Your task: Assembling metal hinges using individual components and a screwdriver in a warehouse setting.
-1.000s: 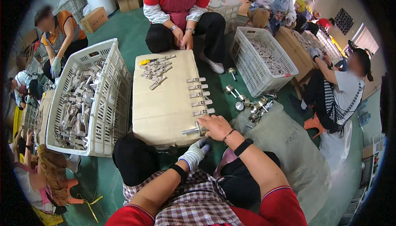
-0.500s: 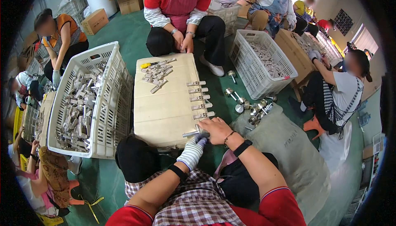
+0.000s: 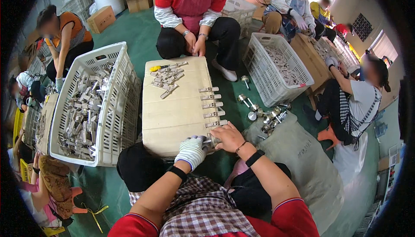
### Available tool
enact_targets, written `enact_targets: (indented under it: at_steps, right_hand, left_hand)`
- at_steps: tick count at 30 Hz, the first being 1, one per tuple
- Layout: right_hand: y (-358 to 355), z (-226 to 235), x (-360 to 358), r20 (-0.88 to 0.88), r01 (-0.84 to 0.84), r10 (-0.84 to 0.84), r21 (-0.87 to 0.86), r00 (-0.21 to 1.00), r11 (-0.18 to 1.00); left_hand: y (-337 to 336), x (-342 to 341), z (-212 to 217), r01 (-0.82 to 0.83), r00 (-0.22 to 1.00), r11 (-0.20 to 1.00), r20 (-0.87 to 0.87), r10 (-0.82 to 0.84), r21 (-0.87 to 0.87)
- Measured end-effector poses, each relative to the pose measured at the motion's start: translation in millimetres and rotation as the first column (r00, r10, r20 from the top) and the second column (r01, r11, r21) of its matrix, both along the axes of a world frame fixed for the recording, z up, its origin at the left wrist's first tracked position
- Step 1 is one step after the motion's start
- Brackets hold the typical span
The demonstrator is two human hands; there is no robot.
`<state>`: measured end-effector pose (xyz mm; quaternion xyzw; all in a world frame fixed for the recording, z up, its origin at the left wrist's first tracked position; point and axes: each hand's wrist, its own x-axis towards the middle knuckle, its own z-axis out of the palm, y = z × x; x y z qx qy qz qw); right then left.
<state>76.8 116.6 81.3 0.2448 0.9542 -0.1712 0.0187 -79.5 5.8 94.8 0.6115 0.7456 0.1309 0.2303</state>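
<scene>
Left hand [image 3: 192,151], gloved; right hand [image 3: 228,136], bare: both grasping one metal fitting [image 3: 210,141]. Advisable: steady hold, clear of the nearest clip [image 3: 215,124].

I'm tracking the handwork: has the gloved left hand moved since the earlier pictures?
Yes: the left hand moved forward and leftward relative to the cream worktop.

Free board [image 3: 169,118] centre, clips [image 3: 212,104] along right edge
</scene>
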Motion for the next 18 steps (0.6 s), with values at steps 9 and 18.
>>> enact_targets:
  at_steps: [9, 18]
  right_hand:
    - [20, 5, -12, 0.027, 0.001, 0.004, -0.161, 1.0, 0.987]
    - [44, 8, -16, -0.03, 0.082, -0.11, -0.488, 0.993, 0.869]
  left_hand:
    - [10, -14, -29, 0.041, 0.989, 0.996, 0.142, -0.052, 0.085]
    - [30, -32, -20, 0.094, 0.972, 0.993, 0.224, -0.076, -0.07]
